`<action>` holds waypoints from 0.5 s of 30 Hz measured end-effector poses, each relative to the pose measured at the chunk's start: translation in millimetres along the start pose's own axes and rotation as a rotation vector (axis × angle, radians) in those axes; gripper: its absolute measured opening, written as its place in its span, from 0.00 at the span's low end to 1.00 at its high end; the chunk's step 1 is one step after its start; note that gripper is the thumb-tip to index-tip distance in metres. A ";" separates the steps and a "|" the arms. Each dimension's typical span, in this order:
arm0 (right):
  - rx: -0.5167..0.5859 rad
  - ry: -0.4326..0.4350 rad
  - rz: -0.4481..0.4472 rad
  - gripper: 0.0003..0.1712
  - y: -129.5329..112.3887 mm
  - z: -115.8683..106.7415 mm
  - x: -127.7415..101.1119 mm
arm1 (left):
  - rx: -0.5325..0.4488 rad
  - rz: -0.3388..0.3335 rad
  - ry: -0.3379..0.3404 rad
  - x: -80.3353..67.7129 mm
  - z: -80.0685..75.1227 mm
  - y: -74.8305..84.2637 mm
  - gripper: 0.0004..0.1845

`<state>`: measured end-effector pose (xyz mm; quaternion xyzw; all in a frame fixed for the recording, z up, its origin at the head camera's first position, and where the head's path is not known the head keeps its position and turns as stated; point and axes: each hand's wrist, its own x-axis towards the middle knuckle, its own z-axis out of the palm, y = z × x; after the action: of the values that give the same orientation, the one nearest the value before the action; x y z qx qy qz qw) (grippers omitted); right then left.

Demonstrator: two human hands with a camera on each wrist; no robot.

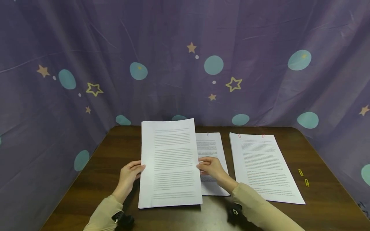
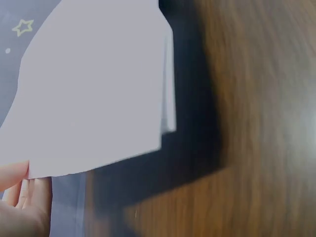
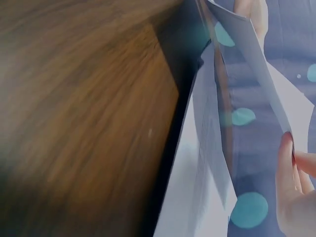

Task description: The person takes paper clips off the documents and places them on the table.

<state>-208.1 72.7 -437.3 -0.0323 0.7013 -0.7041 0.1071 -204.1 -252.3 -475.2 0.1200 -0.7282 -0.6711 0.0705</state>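
Both hands hold a stack of printed white sheets [image 1: 170, 163] upright, its bottom edge close to the brown table [image 1: 318, 154]. My left hand [image 1: 131, 171] pinches the stack's left edge at mid height, thumb in front. On the right edge my right hand [image 1: 209, 166] pinches it the same way. The left wrist view shows the blank back of the sheets [image 2: 98, 89] above my left fingers [image 2: 24, 197]. In the right wrist view the sheets [image 3: 247, 54] fan apart slightly beside my right fingers [image 3: 291, 187].
A printed stack [image 1: 212, 144] with a blue clip [image 1: 208, 134] lies flat behind my right hand. A larger stack [image 1: 263, 166] with two pink clips [image 1: 239, 136] lies to the right. Two yellow paper clips [image 1: 301, 172] sit beyond it. Purple cloth surrounds the table.
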 end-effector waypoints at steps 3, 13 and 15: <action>0.014 0.007 0.012 0.18 0.7 12.6 5.3 | -0.017 0.012 0.020 18.1 -17.3 -21.1 0.15; 0.044 -0.026 0.049 0.18 7.2 47.1 22.2 | 0.063 -0.020 0.088 34.7 -51.0 -24.8 0.21; 0.045 -0.030 0.052 0.18 8.0 53.9 24.9 | 0.101 -0.012 0.098 36.0 -56.3 -23.2 0.21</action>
<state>-221.0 15.0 -447.1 -0.0222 0.6842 -0.7161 0.1365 -221.9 -317.8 -495.4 0.1604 -0.7560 -0.6273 0.0960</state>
